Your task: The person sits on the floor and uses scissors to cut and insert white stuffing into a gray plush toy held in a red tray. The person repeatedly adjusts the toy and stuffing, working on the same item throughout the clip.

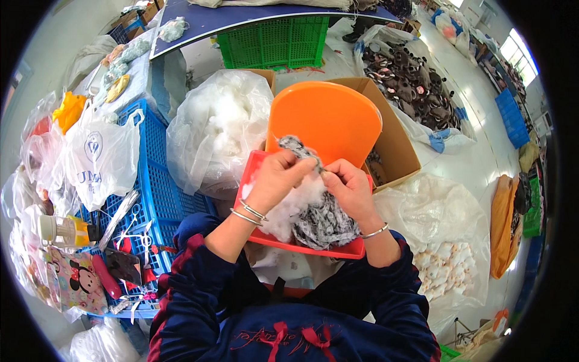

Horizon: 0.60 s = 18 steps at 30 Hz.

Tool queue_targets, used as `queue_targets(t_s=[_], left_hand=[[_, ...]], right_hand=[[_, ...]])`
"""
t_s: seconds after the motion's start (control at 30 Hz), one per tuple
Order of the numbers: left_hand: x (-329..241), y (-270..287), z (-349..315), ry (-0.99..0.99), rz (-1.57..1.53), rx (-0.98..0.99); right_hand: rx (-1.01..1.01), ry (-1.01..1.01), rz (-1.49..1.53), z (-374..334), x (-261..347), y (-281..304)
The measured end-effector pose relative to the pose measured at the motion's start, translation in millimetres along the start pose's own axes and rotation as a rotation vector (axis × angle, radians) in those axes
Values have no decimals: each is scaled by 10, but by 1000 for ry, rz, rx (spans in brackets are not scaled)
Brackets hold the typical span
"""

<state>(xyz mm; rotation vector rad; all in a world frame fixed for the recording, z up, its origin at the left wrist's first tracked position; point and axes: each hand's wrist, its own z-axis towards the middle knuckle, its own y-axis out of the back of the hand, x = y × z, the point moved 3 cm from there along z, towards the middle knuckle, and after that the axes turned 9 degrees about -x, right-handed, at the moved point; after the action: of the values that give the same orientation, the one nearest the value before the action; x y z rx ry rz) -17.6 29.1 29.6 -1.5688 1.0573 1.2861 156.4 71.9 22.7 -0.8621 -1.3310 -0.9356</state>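
Between my two hands is a small piece of grey-and-black mottled plush fabric [294,145]. My left hand [278,180] pinches it from the left, thumb and forefinger pressed together. My right hand [350,192] has its fingertips closed on the right end of the same piece. Below them lies a red plastic tray [259,163] on my lap. White stuffing [295,208] fills its left side, and a heap of similar grey plush pieces [325,223] lies on the right. An orange chair back [325,117] rises just beyond the tray.
Left stands a blue crate [157,187] with scissors [145,241], a jar and bags on it. A clear bag of stuffing [220,114] sits ahead, a cardboard box [392,145] behind the chair. Right are a bag of pale pieces [446,265] and a sack of dark pieces [416,84].
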Motion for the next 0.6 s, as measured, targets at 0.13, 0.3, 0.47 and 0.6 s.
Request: queue_targets(t_s=[0.13, 0.3, 0.47, 0.6], left_hand=[[-117, 149, 52, -40, -152, -47], [-47, 0, -15, 14, -289, 47], [59, 10, 16, -25, -160, -15], [-61, 32, -14, -38, -213, -8]], right_hand=[[13, 67, -171, 5, 76, 74], [27, -5, 3, -6, -15, -2], [18, -127, 202, -56, -76, -93], [41, -103, 113, -16, -31, -37]])
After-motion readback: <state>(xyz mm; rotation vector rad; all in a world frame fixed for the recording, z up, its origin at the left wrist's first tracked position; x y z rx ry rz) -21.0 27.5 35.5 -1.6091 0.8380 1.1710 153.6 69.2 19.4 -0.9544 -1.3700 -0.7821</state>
